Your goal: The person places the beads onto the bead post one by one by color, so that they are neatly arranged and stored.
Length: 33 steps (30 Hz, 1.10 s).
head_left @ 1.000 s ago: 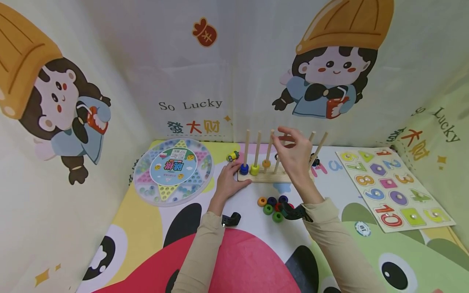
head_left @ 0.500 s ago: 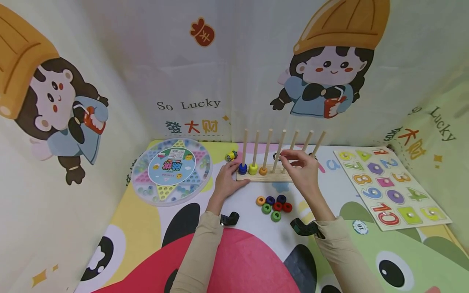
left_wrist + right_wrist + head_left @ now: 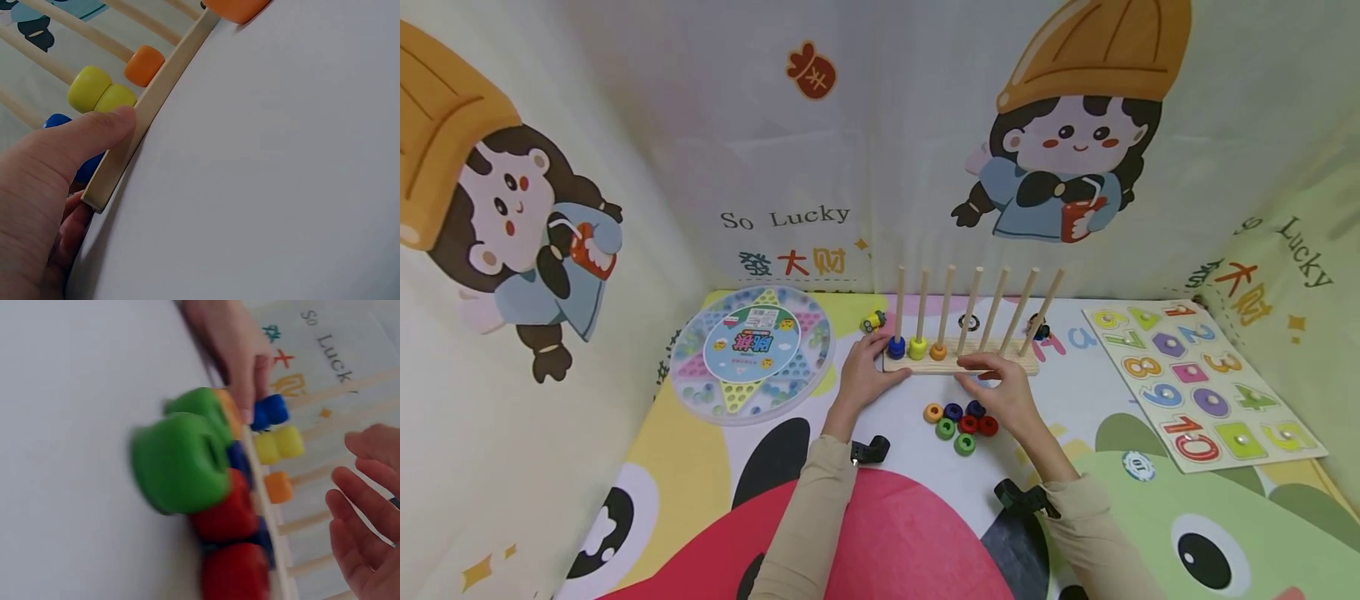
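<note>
A wooden peg rack [image 3: 951, 364] with upright pegs stands on the table. Two blue beads [image 3: 897, 347] sit on its leftmost peg, two yellow beads [image 3: 917, 348] on the second, and one orange bead [image 3: 937, 352] on the third. My left hand [image 3: 865, 372] grips the rack's left end, its thumb [image 3: 106, 128] along the front. My right hand [image 3: 1003, 392] hovers before the rack, fingers loosely bent and holding nothing. Just left of it lies a cluster of loose beads: green beads [image 3: 181, 464], red beads [image 3: 228, 509], dark blue beads [image 3: 953, 412] and another orange bead [image 3: 933, 412].
A round Chinese checkers box [image 3: 752, 350] lies left of the rack. On the right is a number puzzle board [image 3: 1202, 392], with a poker chip [image 3: 1138, 466] near it. A small yellow-green toy [image 3: 874, 321] and a dark figure [image 3: 1039, 327] stand by the rack; a patterned curtain hangs behind.
The orange bead has slid down the third peg to the base. My right hand has left the pegs and come down toward the loose beads. The left hand has stayed on the rack.
</note>
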Available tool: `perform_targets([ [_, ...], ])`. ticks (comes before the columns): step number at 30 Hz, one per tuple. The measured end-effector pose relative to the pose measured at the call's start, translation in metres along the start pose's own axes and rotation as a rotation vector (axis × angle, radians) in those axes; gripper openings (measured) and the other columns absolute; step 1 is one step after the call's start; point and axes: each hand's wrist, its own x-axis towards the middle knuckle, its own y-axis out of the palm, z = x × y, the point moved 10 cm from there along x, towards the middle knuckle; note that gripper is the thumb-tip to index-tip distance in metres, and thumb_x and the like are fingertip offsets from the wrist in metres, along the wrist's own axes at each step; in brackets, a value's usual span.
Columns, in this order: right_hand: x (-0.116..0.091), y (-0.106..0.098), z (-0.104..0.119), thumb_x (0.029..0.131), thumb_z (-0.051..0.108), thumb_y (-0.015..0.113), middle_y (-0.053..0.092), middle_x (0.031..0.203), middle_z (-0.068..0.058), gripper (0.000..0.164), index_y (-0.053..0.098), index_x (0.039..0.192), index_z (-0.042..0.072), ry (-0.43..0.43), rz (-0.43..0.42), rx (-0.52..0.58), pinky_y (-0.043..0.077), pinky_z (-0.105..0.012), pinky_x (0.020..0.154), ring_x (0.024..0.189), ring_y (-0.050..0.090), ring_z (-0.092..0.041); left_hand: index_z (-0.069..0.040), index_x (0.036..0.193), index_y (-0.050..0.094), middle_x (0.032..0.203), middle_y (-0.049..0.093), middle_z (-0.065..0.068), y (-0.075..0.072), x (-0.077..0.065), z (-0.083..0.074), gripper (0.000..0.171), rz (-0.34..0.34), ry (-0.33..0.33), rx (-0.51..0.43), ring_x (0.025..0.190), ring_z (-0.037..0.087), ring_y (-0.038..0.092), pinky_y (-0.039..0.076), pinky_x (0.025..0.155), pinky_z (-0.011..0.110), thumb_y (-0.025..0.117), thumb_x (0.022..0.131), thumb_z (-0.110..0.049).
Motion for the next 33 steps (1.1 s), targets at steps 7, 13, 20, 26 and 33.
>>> perform_targets([
  [7,-0.013,0.038,-0.015,0.083,0.011,0.08,0.072,0.106,-0.011,0.029,0.072,0.108,0.0,-0.026,0.191,-0.074,0.054,-0.05,0.085,0.101,0.066,-0.031,0.004,0.13,0.062,0.137,0.055,0.012,0.003,0.001,0.003,0.074,0.014,-0.024,0.018,0.124,0.032,0.051,0.042,0.103,0.045,0.086,0.074,-0.038],
  [13,-0.019,0.059,-0.014,0.082,0.02,0.081,0.072,0.103,-0.003,0.03,0.074,0.108,0.005,-0.046,0.299,-0.179,0.055,-0.044,0.084,0.096,0.068,-0.022,0.003,0.131,0.061,0.137,0.056,0.011,0.004,0.001,0.004,0.074,0.016,-0.028,0.036,0.123,0.031,0.051,0.043,0.103,0.045,0.086,0.074,-0.039],
  [20,-0.019,0.067,-0.014,0.082,0.018,0.08,0.072,0.098,0.001,0.024,0.076,0.104,0.009,-0.04,0.348,-0.248,0.055,-0.042,0.082,0.091,0.068,-0.017,0.002,0.132,0.061,0.138,0.055,0.011,0.004,0.0,0.004,0.075,0.024,-0.041,0.032,0.124,0.03,0.05,0.042,0.103,0.044,0.085,0.075,-0.039],
  [26,-0.013,0.062,-0.011,0.082,0.015,0.08,0.073,0.098,-0.003,0.025,0.075,0.105,0.005,-0.02,0.314,-0.209,0.057,-0.038,0.079,0.089,0.069,-0.019,0.002,0.132,0.061,0.138,0.055,0.011,0.005,0.0,0.003,0.075,0.023,-0.032,0.033,0.125,0.03,0.05,0.042,0.104,0.044,0.085,0.075,-0.039],
  [33,0.0,0.044,0.002,0.081,0.008,0.081,0.073,0.098,-0.008,0.024,0.074,0.103,0.0,-0.049,0.204,-0.106,0.06,-0.036,0.069,0.084,0.071,-0.024,0.003,0.131,0.061,0.136,0.056,0.011,0.002,0.0,0.002,0.074,0.018,-0.026,0.035,0.124,0.03,0.051,0.042,0.104,0.044,0.085,0.075,-0.04],
])
